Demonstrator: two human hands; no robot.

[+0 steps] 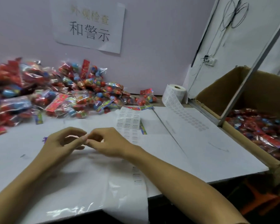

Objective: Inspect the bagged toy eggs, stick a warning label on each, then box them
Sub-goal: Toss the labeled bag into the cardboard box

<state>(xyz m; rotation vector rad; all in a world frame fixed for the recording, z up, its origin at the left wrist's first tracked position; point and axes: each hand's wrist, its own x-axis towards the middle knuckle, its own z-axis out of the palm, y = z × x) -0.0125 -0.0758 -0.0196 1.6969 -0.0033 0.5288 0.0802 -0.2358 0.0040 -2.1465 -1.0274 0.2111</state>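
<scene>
Lying in a heap against the wall, the bagged toy eggs (58,92) spread up and to the left of the label sheet (128,125), well apart from both hands. The left hand (63,143) and right hand (107,143) meet fingertip to fingertip just left of that sheet, seemingly pinching a small pale scrap, likely a peeled warning label, though blur hides it. The left hand sits nearer the heap, so the next reach probably falls to it. Right of the sheet stand the label roll (174,94) and the cardboard box (242,126), already holding bags.
</scene>
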